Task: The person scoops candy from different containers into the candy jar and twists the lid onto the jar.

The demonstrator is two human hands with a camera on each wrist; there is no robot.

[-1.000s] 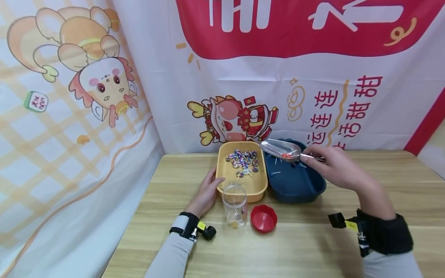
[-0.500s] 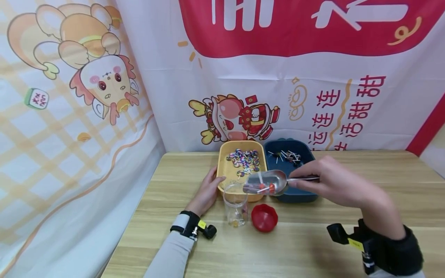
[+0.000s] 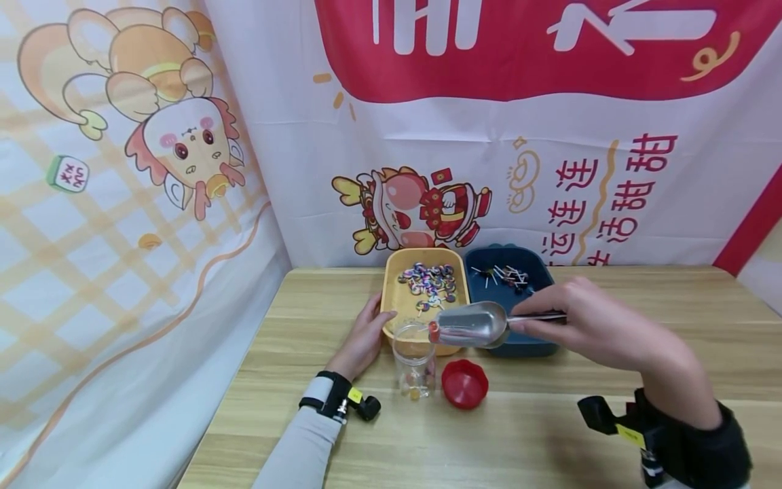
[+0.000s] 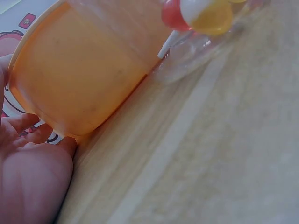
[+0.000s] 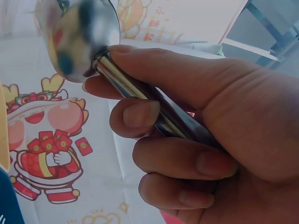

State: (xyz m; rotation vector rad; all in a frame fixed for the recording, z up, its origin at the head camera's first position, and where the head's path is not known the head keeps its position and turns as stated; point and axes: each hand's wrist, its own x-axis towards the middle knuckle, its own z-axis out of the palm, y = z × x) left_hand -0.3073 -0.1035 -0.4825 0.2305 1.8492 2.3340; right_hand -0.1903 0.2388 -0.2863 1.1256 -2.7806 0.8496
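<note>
Nearest on the tabletop point(image 3: 519, 435), a red scalloped dish point(image 3: 465, 384) is set beside a clear jar point(image 3: 415, 369), at whose mouth a metal scoop point(image 3: 473, 324) is tilted, a red sweet point(image 3: 434, 332) carried at its lip. For a clean pour, the lip is probably best centred over the jar and raised slowly at the back, since the jar is steadied by neither of the hands. The scoop is grasped firmly round its handle point(image 5: 117, 74) by the right hand point(image 3: 589, 326); the yellow tray point(image 3: 398, 302) is gripped at its side by the left hand point(image 3: 364, 336). Beyond, patterned lollipops point(image 3: 430, 280) are heaped in that tray, and stick-ended ones point(image 3: 513, 275) in the blue tray point(image 3: 496, 299) alongside.
</note>
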